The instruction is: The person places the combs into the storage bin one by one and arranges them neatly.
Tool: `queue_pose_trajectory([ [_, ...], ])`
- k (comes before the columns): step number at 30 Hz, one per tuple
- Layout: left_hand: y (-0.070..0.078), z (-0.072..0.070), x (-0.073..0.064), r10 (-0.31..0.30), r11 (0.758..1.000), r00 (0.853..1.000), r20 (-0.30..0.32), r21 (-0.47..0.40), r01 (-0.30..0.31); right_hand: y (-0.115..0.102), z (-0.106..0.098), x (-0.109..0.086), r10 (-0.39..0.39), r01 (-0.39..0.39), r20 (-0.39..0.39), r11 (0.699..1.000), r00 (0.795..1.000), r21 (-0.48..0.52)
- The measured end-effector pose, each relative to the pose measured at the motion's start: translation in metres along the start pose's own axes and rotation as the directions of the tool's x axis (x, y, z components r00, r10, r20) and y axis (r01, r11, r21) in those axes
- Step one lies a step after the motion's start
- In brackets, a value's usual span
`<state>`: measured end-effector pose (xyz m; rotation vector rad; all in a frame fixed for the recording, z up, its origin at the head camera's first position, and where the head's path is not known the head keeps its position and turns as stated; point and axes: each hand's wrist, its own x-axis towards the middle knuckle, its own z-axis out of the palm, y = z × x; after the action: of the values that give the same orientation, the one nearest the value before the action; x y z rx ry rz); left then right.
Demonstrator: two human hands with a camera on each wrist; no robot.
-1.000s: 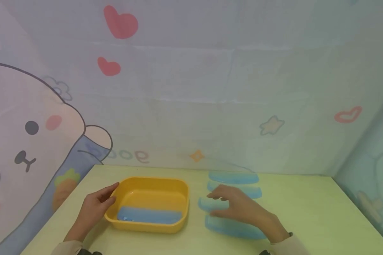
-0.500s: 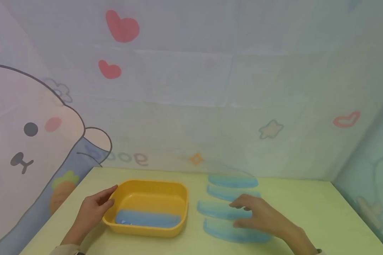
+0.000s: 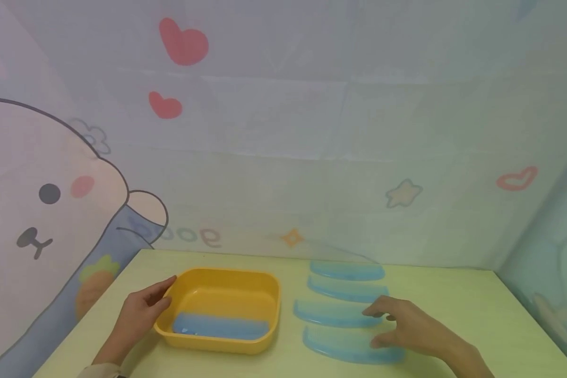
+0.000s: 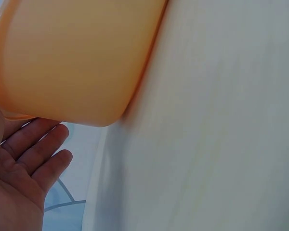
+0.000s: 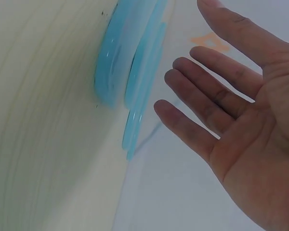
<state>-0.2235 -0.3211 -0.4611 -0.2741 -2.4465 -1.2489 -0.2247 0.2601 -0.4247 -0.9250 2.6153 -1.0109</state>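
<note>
A yellow plastic basin (image 3: 217,345) stands on the table with a translucent blue comb (image 3: 222,326) lying inside along its near side. My left hand (image 3: 139,312) touches the basin's left rim with its thumb and fingertips; the left wrist view shows fairly straight fingers (image 4: 50,168) beside the wall. To the right, several blue combs lie stacked in a column: the far comb (image 3: 347,271), a second comb (image 3: 345,290), a third comb (image 3: 328,315) and the nearest comb (image 3: 340,349). Over the right ends of the two nearest hovers my right hand (image 3: 408,325), holding nothing, its fingers spread from the thumb.
The pale yellow-green table (image 3: 472,315) extends to the right of the combs. Behind its far edge hangs a printed cloth backdrop (image 3: 283,131) with hearts, a star and a cartoon bear. Another cloth (image 3: 557,252) hangs along the right side.
My right hand has moved rightward and slightly toward me over the combs, uncovering more of the two nearest ones. The left hand stays at the basin's rim.
</note>
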Motion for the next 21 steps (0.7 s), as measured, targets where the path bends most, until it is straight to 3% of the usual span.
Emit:
queue_pose_trajectory([
  [14, 0.000, 0.000, 0.003, -0.027, 0.999, 0.999, 0.026, 0.023, 0.027, 0.026, -0.003, -0.014, 0.025, -0.027, 0.049, 0.999, 0.998, 0.032],
  [21, -0.002, -0.001, 0.001, -0.018, 1.000, 1.000, 0.014, 0.019, 0.018, 0.032, -0.002, -0.014, -0.010, 0.009, 0.051, 1.000, 0.999, 0.011],
])
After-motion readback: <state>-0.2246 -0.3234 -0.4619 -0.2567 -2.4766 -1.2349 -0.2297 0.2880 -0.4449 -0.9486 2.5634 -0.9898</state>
